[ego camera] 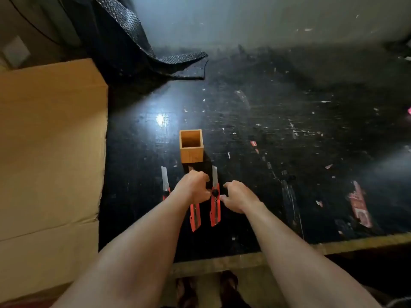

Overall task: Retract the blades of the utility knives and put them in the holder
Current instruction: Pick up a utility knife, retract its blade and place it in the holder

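between both hands (219, 193), right knife (215, 196), holder (191, 146) just beyond

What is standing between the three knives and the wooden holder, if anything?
Nothing visible blocks the way. The holder stands open and empty just beyond the knives. The left hand covers the middle knife; the right hand is beside the right knife; the left knife lies free.

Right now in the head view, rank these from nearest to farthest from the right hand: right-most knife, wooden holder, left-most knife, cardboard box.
1. Right-most knife: just left of the right hand, at its fingers.
2. Wooden holder: ahead, to the left.
3. Left-most knife: beyond the left hand.
4. Cardboard box: far left.
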{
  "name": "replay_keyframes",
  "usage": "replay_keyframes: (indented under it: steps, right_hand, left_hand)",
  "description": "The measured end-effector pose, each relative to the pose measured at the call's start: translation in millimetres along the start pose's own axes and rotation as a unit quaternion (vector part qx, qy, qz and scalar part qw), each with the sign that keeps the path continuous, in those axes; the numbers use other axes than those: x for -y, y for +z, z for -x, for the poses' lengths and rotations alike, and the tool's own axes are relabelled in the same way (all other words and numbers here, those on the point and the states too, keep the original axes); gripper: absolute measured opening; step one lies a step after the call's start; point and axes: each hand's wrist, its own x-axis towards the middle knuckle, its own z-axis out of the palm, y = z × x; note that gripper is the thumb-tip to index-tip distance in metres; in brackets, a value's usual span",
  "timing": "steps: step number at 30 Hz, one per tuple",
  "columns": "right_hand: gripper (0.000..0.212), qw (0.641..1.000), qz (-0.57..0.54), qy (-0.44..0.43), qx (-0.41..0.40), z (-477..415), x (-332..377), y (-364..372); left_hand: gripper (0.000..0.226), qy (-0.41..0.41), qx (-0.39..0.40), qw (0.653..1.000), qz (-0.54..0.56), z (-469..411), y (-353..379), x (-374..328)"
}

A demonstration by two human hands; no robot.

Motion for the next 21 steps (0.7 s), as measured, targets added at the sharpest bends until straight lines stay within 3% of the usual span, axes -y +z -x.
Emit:
replay_keyframes:
  steps: [2,5,11,17,21]
  right_hand:
    - [0.041,1.0,0.0,-0.002,-0.005,-2,-3,6]
    - [0.043,1.0,-0.018,-0.006,-0.009,0,-5,19]
    - [0.029,0.988,-0.131,0.002,-0.078,-5,-10,42]
    - [0.026,0.936,-0.328,0.065,-0.111,-4,-19,46]
    - [0.023,0.908,-0.398,0.046,-0.122,2,-19,27]
  left_hand:
    - [0.021,-0.02,0.029,0.999,-0.016,-4,5,-4]
    - [0.008,-0.044,0.044,0.998,-0.031,-5,17,-7]
    - [0.007,-0.091,-0.004,0.995,0.036,-6,43,-13]
    - [0.019,-0.106,-0.058,0.981,0.155,-4,59,-15]
    - [0.025,-0.09,-0.114,0.963,0.226,-1,49,-17]
